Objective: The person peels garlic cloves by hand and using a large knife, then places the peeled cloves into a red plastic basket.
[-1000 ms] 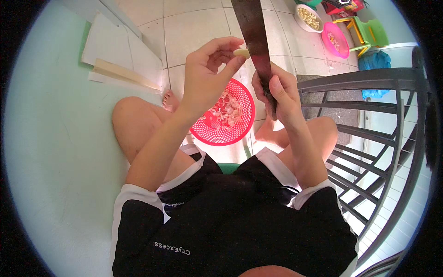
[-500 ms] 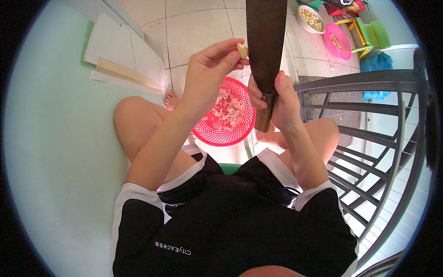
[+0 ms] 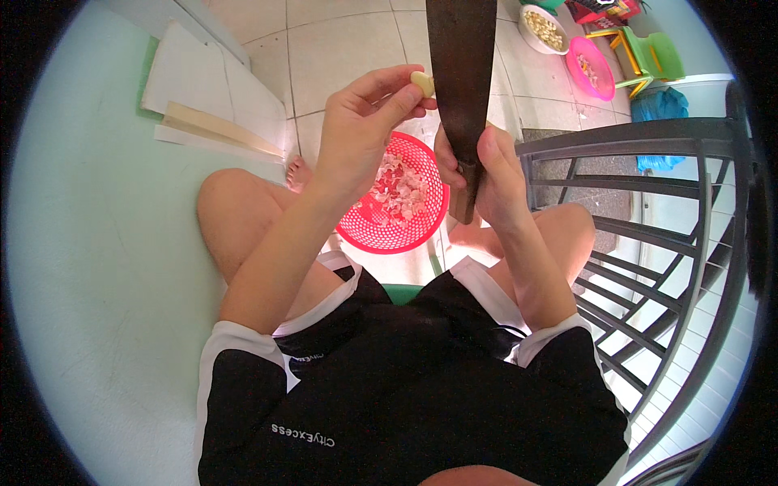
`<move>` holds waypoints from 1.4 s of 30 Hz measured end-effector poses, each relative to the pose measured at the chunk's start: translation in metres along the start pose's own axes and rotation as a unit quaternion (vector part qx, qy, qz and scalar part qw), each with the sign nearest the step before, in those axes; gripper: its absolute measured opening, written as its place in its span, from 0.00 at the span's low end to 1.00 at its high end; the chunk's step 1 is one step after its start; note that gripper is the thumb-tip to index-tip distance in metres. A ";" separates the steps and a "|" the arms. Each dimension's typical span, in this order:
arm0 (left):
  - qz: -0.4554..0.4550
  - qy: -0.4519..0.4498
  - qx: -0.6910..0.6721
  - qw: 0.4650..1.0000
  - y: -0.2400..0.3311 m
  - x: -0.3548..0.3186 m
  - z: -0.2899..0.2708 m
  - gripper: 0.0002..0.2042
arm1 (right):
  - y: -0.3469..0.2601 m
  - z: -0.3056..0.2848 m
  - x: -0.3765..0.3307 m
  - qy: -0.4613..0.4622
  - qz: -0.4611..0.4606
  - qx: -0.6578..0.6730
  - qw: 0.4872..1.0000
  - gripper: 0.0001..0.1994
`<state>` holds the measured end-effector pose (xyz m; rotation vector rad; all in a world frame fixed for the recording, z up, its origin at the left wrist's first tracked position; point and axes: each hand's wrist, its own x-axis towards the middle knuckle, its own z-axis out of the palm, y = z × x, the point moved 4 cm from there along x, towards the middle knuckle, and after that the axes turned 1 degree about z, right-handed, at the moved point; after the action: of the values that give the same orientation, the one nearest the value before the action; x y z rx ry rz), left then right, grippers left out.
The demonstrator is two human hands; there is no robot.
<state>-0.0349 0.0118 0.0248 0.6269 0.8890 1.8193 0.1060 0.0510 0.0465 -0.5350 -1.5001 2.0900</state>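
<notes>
Head view looks down on a person who sits with knees apart, holding both hands up in front of the body. The left hand [image 3: 361, 113] pinches a pale clove [image 3: 421, 83] between thumb and fingertips, with the other fingers curled behind it. The right hand [image 3: 496, 182] is wrapped around a large dark knife [image 3: 459, 81] near the base of its blade, thumb on the right side and fingers on the left. The blade points away from the person and runs out past the top edge of the picture; the lower end of the brown handle [image 3: 463, 204] shows below the fingers. The clove is right at the left edge of the blade, but whether the two touch cannot be told.

Below the hands, between the person's legs, a red basket [image 3: 379, 240] with holes in its wall stands on the tiled floor [image 3: 340, 40]. Thin pinkish peelings [image 3: 405, 198] lie in it, and the left hand and wrist cover part of its rim.

Farther off at the upper right, a white bowl [image 3: 545, 50] holds many pale pieces [image 3: 543, 29]. Just beside it is a pink basin [image 3: 600, 93] with some pieces inside, too small to make out. Next to the basin stands a green chair [image 3: 664, 57] with yellow legs, and near that lies a blue plastic bag [image 3: 660, 105]. Dark railings [image 3: 632, 142] run along the person's right, and a pale green wall [image 3: 105, 283] fills the left.
</notes>
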 end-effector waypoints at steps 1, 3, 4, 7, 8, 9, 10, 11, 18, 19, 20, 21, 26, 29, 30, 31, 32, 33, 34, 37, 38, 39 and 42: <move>0.001 0.001 0.000 1.000 0.000 0.000 0.000 0.13 | 0.001 -0.002 0.001 -0.002 -0.004 -0.004 1.000 0.29; 0.002 0.001 0.000 1.000 0.000 0.000 -0.001 0.13 | 0.002 -0.002 0.001 -0.004 -0.007 -0.007 1.000 0.29; 0.001 -0.002 0.021 1.000 0.001 -0.001 -0.002 0.13 | 0.002 -0.001 0.001 0.006 -0.005 -0.003 1.000 0.29; -0.001 0.000 0.032 0.999 0.002 -0.002 -0.004 0.13 | 0.004 -0.001 0.001 0.012 0.001 0.008 1.000 0.29; -0.001 0.005 0.024 1.000 0.003 -0.003 -0.005 0.13 | 0.005 -0.001 0.001 0.008 0.004 0.016 1.000 0.29; -0.002 0.004 0.023 1.000 0.004 -0.003 -0.004 0.13 | 0.006 -0.002 0.001 0.009 0.004 0.016 1.000 0.29; -0.012 0.003 0.026 1.000 0.004 -0.004 -0.003 0.13 | 0.008 -0.003 0.001 0.008 0.011 0.038 0.999 0.28; -0.023 0.001 0.030 0.999 0.003 -0.005 -0.001 0.13 | 0.008 -0.004 0.000 0.007 0.016 0.060 0.998 0.28; -0.061 0.003 0.014 0.998 -0.033 0.010 -0.012 0.12 | -0.009 -0.017 0.002 0.090 0.049 0.076 0.992 0.24; -0.079 0.011 0.044 0.996 -0.061 0.015 -0.022 0.12 | -0.016 -0.020 0.002 0.091 0.043 0.070 0.992 0.24; -0.112 0.017 0.080 0.990 -0.097 0.021 -0.037 0.12 | -0.021 -0.024 0.001 0.090 0.038 0.069 0.993 0.24; -0.148 0.021 0.115 0.982 -0.141 0.026 -0.047 0.11 | -0.022 -0.033 -0.002 0.100 0.035 0.050 0.993 0.24; -0.328 0.064 0.317 0.888 -0.331 0.037 -0.098 0.12 | -0.029 -0.049 -0.012 0.077 0.045 -0.034 0.995 0.28; -0.382 0.003 0.390 0.838 -0.411 0.085 -0.085 0.13 | -0.058 -0.060 -0.026 0.108 -0.048 -0.086 0.989 0.27; -0.375 -0.007 0.407 0.833 -0.425 0.118 -0.077 0.13 | -0.065 -0.065 -0.030 0.115 -0.073 -0.093 0.986 0.26; -0.349 -0.008 0.415 0.840 -0.425 0.162 -0.069 0.13 | -0.076 -0.063 -0.033 0.114 -0.103 -0.099 0.983 0.26; -0.291 -0.002 0.431 0.854 -0.413 0.222 -0.056 0.13 | -0.083 -0.062 -0.033 0.096 -0.126 -0.086 0.984 0.26; -0.258 -0.001 0.382 0.887 -0.407 0.263 -0.017 0.11 | -0.082 -0.073 -0.036 0.100 -0.132 -0.082 0.983 0.26; -0.240 -0.003 0.287 0.928 -0.400 0.295 0.039 0.11 | -0.082 -0.088 -0.040 0.114 -0.135 -0.084 0.981 0.26; -0.233 -0.007 0.061 0.971 -0.363 0.343 0.172 0.17 | -0.077 -0.129 -0.055 0.149 -0.062 -0.075 0.984 0.27; -0.233 -0.001 0.038 0.972 -0.350 0.351 0.190 0.19 | -0.078 -0.133 -0.056 0.153 -0.066 -0.076 0.983 0.27; -0.236 0.008 0.052 0.970 -0.349 0.353 0.183 0.20 | -0.079 -0.131 -0.058 0.164 -0.090 -0.074 0.980 0.27; -0.250 0.036 0.119 0.960 -0.360 0.340 0.144 0.19 | -0.087 -0.132 -0.063 0.175 -0.091 -0.083 0.977 0.24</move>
<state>0.1355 0.4593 -0.1672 0.4329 1.2058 1.2975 0.2481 0.1345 0.0889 -0.7538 -1.4593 1.6421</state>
